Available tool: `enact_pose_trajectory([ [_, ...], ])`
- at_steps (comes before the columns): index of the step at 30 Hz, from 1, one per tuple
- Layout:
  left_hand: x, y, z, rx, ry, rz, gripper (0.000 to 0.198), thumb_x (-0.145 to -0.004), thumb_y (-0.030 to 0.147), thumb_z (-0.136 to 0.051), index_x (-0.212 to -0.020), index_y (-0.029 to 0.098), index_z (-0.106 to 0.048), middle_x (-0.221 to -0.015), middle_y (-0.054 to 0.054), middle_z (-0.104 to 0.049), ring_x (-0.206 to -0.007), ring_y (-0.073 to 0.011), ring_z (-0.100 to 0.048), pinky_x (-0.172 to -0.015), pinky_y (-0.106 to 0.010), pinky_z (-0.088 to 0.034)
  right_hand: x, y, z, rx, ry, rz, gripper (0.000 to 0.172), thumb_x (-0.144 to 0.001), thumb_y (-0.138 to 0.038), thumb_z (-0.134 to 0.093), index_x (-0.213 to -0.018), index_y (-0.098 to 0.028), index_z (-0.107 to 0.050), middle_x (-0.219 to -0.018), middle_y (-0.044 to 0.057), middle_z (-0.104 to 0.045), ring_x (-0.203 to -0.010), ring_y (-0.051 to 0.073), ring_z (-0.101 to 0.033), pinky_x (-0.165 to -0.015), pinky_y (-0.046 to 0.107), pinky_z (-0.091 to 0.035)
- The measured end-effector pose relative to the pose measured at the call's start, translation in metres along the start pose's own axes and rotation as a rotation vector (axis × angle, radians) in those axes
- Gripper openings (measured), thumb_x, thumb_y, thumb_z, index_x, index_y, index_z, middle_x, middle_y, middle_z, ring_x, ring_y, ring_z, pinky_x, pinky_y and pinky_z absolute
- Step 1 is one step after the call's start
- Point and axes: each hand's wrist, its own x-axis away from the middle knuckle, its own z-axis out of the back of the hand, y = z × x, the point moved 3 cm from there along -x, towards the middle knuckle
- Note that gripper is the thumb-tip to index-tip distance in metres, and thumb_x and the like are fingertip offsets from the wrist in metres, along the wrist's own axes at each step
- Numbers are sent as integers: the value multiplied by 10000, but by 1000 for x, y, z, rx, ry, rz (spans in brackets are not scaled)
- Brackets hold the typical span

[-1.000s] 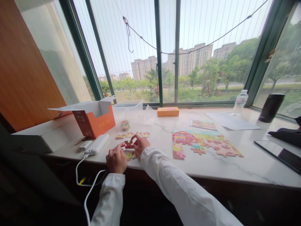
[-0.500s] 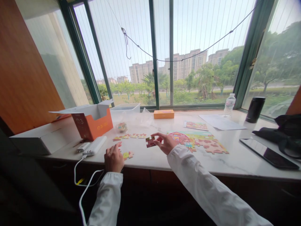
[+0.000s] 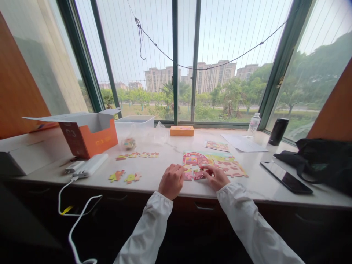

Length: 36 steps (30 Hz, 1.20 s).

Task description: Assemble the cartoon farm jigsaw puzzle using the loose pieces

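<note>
A partly assembled jigsaw puzzle (image 3: 210,160) with a red barn lies on the white countertop. At its lower left edge, my right hand (image 3: 216,178) pinches a dark pink puzzle piece (image 3: 199,175) low against the counter. My left hand (image 3: 172,180) is closed beside it, with a pale pink puzzle piece (image 3: 188,175) at its fingertips; the thumb is hidden. Loose puzzle pieces lie to the left: a row of pieces (image 3: 148,155), an orange and green piece (image 3: 117,175) and a yellow-green piece (image 3: 132,178).
Behind the puzzle lie a picture card (image 3: 217,146) and white paper (image 3: 243,143). An orange box (image 3: 182,131), clear bin (image 3: 134,121) and bag of pieces (image 3: 129,143) stand farther back. A power bank (image 3: 92,165) with cable lies left; a phone (image 3: 286,177) right.
Both hands have moved right to the puzzle's lower left edge. The dark piece in my right hand has come down from above the counter to the puzzle. The view has turned slightly right.
</note>
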Motion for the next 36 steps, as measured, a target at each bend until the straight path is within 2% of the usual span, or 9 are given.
enact_pose_trajectory([
  [3, -3, 3, -14, 97, -46, -18, 338, -883, 77, -453, -1090, 232, -673, -1027, -30, -675, -996, -187, -548, -887, -328, -473, 1, -6, -1, 1, -22, 41, 345, -792, -398, -546, -1022, -213, -725, -705, 14, -688, -592, 137, -558, -619, 274, -447],
  [7, -1, -1, -20, 125, -68, 11, 295, -869, 87, -487, -1017, 226, -701, -989, -27, -689, -955, -181, -564, -877, -325, -489, -2, -8, -1, 46, -60, 34, 336, -772, -437, -595, -991, -220, -729, -701, 8, -690, -598, 138, -566, -624, 269, -450],
  [13, 0, -1, -19, 131, -91, 14, 361, -829, 40, -490, -1028, 243, -712, -983, -16, -689, -945, -181, -559, -879, -328, -487, 0, -13, -1, 190, -95, 73, 304, -817, -399, -570, -1057, -288, -720, -711, -17, -678, -593, 128, -560, -631, 261, -433],
  [19, 0, 0, -18, 110, -100, 22, 330, -854, 70, -484, -1011, 250, -711, -960, -14, -681, -935, -177, -555, -870, -325, -486, 6, -19, -1, 312, -64, 141, 251, -857, -383, -547, -986, -342, -757, -814, 0, -712, -732, 155, -624, -717, 275, -445],
  [26, 0, 2, -17, 90, -118, 26, 320, -850, 70, -483, -987, 252, -708, -956, -18, -664, -937, -179, -546, -862, -316, -484, 8, -24, -1, 352, -61, 122, 230, -849, -426, -576, -970, -358, -760, -796, -12, -714, -739, 152, -645, -744, 273, -460],
  [30, 0, 3, -16, 80, -119, 25, 311, -849, 71, -484, -980, 244, -707, -948, -24, -660, -932, -180, -545, -857, -317, -482, 9, -27, -1, 389, -64, 105, 213, -846, -424, -583, -946, -363, -761, -818, -11, -710, -827, 167, -659, -817, 294, -455],
  [36, 0, 4, -15, 77, -113, 20, 320, -841, 68, -492, -986, 256, -708, -943, -23, -661, -924, -185, -549, -837, -326, -485, 12, -30, 0, 439, -59, 61, 216, -835, -425, -588, -971, -397, -754, -895, 5, -685, -808, 168, -641, -751, 298, -451],
])
